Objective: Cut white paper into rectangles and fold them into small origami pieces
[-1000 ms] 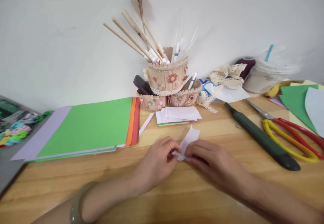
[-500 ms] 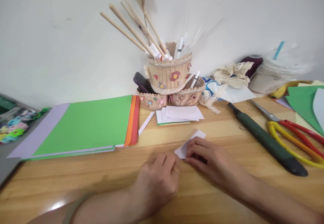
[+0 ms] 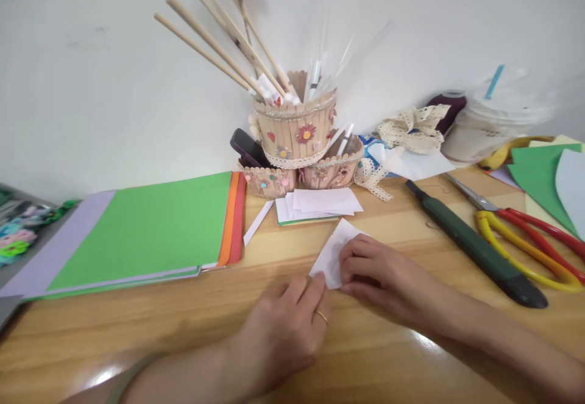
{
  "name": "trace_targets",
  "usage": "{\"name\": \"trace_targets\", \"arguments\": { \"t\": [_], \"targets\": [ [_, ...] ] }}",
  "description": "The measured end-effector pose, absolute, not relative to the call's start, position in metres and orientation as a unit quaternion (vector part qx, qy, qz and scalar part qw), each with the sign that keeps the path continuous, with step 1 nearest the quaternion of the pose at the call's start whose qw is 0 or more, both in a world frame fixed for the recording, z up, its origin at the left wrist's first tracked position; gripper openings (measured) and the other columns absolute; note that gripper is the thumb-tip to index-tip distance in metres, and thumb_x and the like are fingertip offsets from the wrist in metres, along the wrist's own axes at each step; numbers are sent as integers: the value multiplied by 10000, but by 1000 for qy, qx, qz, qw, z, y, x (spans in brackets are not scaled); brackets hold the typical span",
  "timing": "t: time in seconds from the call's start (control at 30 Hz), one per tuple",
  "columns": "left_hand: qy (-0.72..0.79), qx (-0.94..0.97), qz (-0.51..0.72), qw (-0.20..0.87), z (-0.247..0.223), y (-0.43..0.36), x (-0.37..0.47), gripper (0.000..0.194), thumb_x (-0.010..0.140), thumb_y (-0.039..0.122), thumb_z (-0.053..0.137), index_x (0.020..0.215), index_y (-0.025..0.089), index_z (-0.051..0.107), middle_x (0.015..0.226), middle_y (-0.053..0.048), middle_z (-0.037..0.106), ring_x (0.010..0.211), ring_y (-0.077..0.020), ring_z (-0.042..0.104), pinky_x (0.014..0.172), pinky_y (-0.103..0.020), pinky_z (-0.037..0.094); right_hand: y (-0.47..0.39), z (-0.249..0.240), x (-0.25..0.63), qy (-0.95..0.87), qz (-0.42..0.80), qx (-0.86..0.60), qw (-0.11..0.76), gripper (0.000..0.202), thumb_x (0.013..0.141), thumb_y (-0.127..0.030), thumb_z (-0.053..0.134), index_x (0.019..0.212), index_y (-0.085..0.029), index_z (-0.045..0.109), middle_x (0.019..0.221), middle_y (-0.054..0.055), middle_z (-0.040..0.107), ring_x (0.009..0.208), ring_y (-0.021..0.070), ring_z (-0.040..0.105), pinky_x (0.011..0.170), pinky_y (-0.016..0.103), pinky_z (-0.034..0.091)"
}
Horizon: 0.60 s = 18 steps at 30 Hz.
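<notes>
A small piece of white paper (image 3: 336,251) is between my two hands, just above the wooden table (image 3: 192,337). My left hand (image 3: 292,318), wearing a ring, pinches its near left corner with curled fingers. At its right edge my right hand (image 3: 375,267) is closed on the paper, thumb below and fingers bent over it. Part of the sheet is hidden behind my right fingers. Just beyond lies a stack of white paper slips (image 3: 320,203), with a narrow white strip (image 3: 258,223) to its left.
Coloured paper sheets (image 3: 141,233) lie at the left. Decorated wooden-stick baskets (image 3: 297,130) with dowels stand against the wall. On the right are a dark green cutter-like tool (image 3: 475,245), scissors (image 3: 530,233), lace ribbon (image 3: 414,127) and a lidded plastic cup (image 3: 489,124).
The white paper has opened out and shows more of its surface beyond my fingers. My hands stay close together around it. The whole view has shifted slightly.
</notes>
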<state>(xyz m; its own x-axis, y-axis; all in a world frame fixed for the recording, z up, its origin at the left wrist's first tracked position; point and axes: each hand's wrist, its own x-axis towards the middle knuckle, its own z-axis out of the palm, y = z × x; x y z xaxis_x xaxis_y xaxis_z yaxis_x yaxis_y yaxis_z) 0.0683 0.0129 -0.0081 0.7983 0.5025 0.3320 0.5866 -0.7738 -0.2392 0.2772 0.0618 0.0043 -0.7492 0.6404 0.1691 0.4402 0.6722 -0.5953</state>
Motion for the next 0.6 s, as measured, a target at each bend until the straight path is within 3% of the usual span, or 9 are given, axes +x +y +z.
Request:
{"name": "trace_targets", "arguments": {
  "t": [0.1,0.4,0.6],
  "targets": [
    [-293,-931,-137,170,-8,13,69,337,853,32,312,989,46,620,1005,-154,664,712,-194,594,519,-286,493,60,5,274,-871,301,-329,203,139,861,-161,488,738,-185,550,837,50,563,817,168,508,716,314,446],
    [-293,-930,-174,140,-10,11,70,292,846,33,352,788,85,633,943,-150,669,681,-200,608,489,-280,506,52,-5,261,-842,247,-411,246,132,822,-127,496,706,-178,535,794,64,530,793,204,479,683,353,435],
    [-304,-927,-186,116,-10,12,70,272,852,40,360,783,81,620,884,-142,665,652,-207,597,436,-274,495,51,-4,260,-838,240,-419,256,153,794,-99,504,669,-185,526,806,67,532,793,202,497,683,346,450]
  ]
}}
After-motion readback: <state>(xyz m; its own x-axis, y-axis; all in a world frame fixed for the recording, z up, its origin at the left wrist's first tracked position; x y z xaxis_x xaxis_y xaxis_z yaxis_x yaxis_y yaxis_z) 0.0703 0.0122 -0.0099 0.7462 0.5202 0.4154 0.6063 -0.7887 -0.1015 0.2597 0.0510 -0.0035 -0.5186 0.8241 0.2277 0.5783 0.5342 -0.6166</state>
